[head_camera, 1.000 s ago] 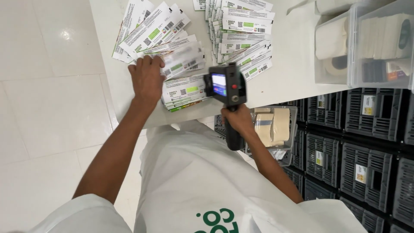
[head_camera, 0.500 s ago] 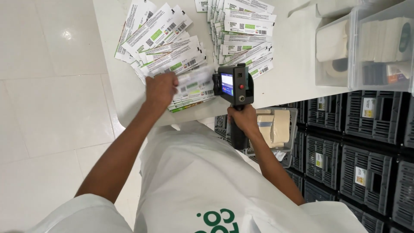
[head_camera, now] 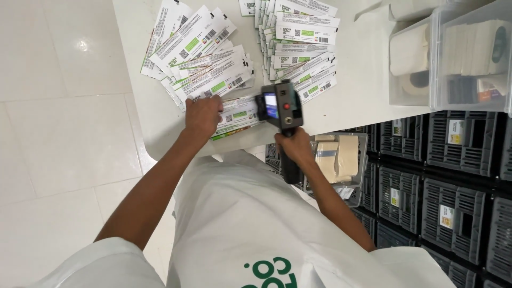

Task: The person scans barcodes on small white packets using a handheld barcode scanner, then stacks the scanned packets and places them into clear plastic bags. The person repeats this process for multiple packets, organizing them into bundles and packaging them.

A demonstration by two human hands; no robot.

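Observation:
My left hand presses flat on a small stack of white printed sachets with green patches near the front edge of a white table. My right hand grips the handle of a black handheld device with a small lit screen, held just right of that stack, its head against the sachets' right end. More white sachets are fanned out on the table, one spread at the left, another behind the device.
Clear plastic bins holding white rolls and pads stand at the table's right end. Dark slatted crates with labels are stacked below on the right. A wire basket with tan packets sits under the table edge. White tiled floor lies left.
My left hand has slid right and nearer along the sachets. The device has shifted right with it and its screen now faces more to the left.

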